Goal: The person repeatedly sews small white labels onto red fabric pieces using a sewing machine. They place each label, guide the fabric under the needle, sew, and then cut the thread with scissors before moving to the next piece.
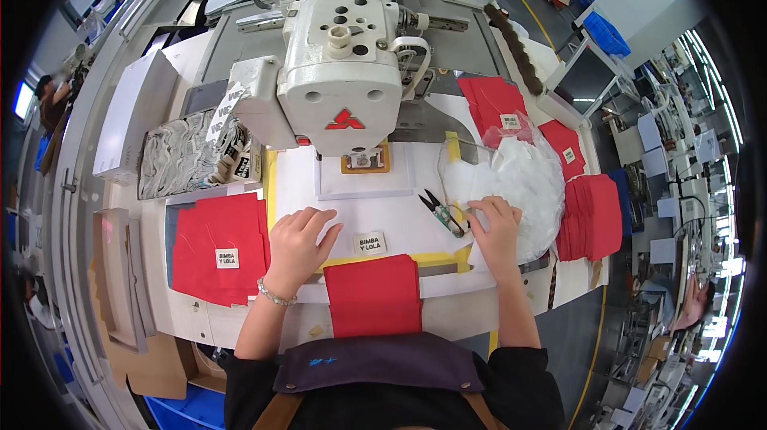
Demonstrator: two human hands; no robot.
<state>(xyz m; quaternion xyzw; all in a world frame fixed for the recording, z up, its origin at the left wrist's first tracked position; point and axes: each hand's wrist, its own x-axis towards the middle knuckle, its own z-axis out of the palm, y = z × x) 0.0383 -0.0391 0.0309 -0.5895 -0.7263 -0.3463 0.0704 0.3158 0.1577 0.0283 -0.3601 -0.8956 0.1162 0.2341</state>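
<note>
My left hand (300, 244) is over the white work surface in front of a sewing machine (343, 86), its thumb and fingers apart and holding nothing. To its right lies a small white fabric label (370, 243) with dark lettering. Just in front of me, red fabric pieces (374, 296) overlap the near edge. My right hand (497, 226) hovers by thread snips (443, 213) with green handles, fingers loosely bent and apart, with nothing seen in them. Beside it rests a clear bag of white pieces (523, 190). Under the machine head sits a framed clamp plate (365, 161).
Red pieces with a label (220, 250) lie at left, below a box of bundled labels (196, 154). A long white box (136, 114) stands behind. More red pieces (591, 214) are stacked at right, with others (491, 102) farther back. Yellow tape (463, 258) edges the work surface.
</note>
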